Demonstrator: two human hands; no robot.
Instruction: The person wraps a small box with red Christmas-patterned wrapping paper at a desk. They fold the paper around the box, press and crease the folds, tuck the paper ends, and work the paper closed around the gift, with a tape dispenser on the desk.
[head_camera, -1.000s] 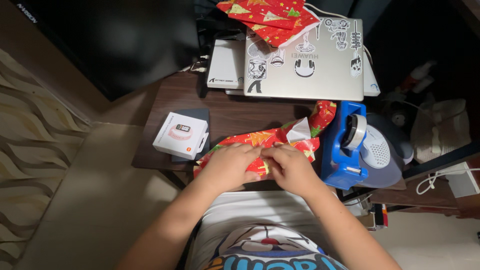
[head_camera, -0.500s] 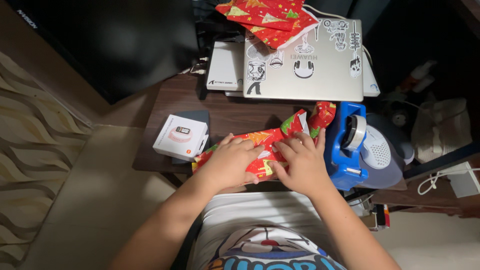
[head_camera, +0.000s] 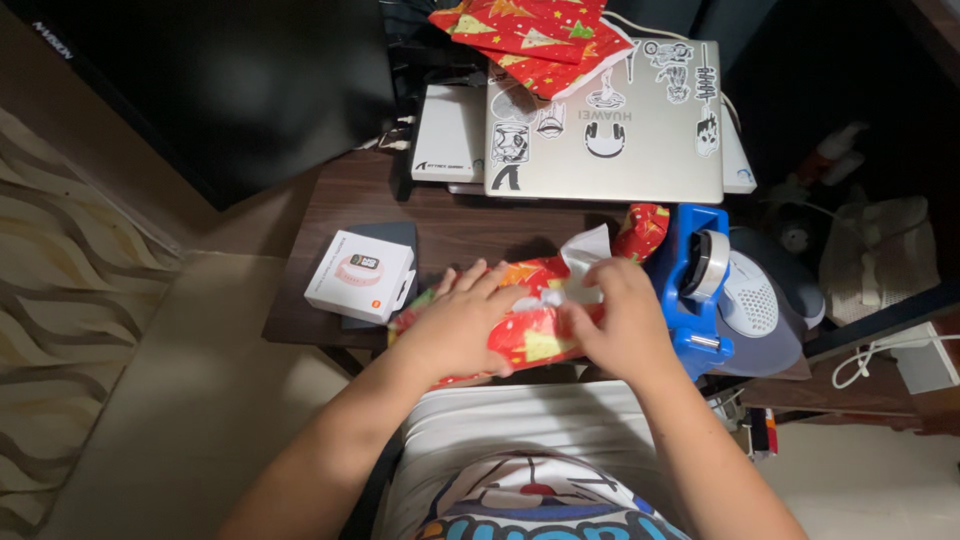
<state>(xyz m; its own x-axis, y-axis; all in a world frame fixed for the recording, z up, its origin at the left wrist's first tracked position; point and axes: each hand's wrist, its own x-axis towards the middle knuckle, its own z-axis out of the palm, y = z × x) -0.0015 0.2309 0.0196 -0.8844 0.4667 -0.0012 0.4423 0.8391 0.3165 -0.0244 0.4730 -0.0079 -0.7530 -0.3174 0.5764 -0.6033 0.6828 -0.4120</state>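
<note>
A parcel in red gift wrap with green and yellow shapes lies at the near edge of a dark wooden table. My left hand presses flat on its left part, fingers spread. My right hand pinches a white-backed flap of the paper at the parcel's right end and holds it folded over. A blue tape dispenser stands just right of my right hand.
A small white box sits left of the parcel. A silver laptop with stickers lies at the back on a white device, with more red wrapping paper on it. A white mouse is beside the dispenser. A patterned carpet is at left.
My right hand has lifted and folded the paper flap over the parcel's right end. My left hand has shifted from the middle onto the parcel's left part.
</note>
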